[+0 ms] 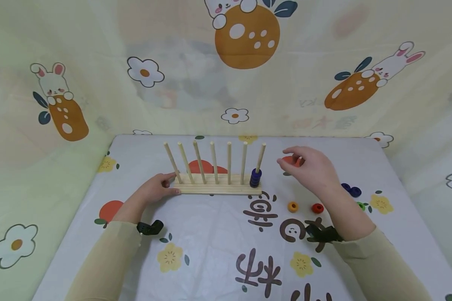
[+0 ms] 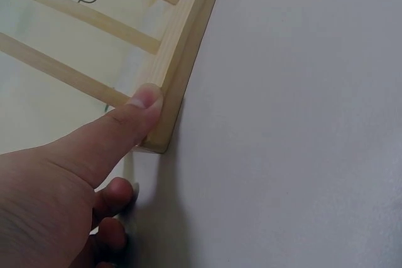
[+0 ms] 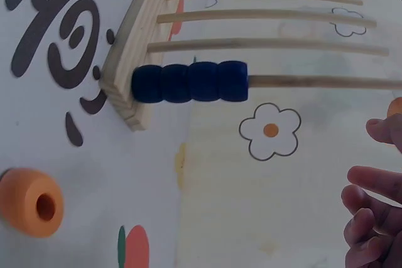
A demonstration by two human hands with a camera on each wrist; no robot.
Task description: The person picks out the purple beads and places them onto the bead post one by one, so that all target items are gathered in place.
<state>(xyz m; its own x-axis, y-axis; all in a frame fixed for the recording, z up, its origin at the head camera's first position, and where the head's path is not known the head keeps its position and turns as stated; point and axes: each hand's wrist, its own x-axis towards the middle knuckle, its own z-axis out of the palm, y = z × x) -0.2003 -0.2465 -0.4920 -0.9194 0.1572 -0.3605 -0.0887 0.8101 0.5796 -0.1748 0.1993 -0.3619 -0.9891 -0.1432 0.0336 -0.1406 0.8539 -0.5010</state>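
Observation:
A wooden peg rack [image 1: 214,189] with a row of upright pegs stands on the table. My left hand [image 1: 154,190] grips its left end, the thumb [image 2: 147,98] laid on the base's edge. Several dark blue beads [image 3: 188,83] are stacked at the foot of the rightmost peg [image 1: 261,156]; the other pegs are bare. To the right of that peg, my right hand [image 1: 314,169] hovers with thumb and fingers apart and nothing between them. On the cloth below it lie an orange bead [image 1: 293,206] and a red bead [image 1: 317,208].
Beyond the right forearm lie loose blue beads [image 1: 355,192] and a green bead [image 1: 360,205], partly hidden by the arm. A printed cloth [image 1: 207,242] covers the table, and patterned curtains [image 1: 184,37] rise at the back and sides.

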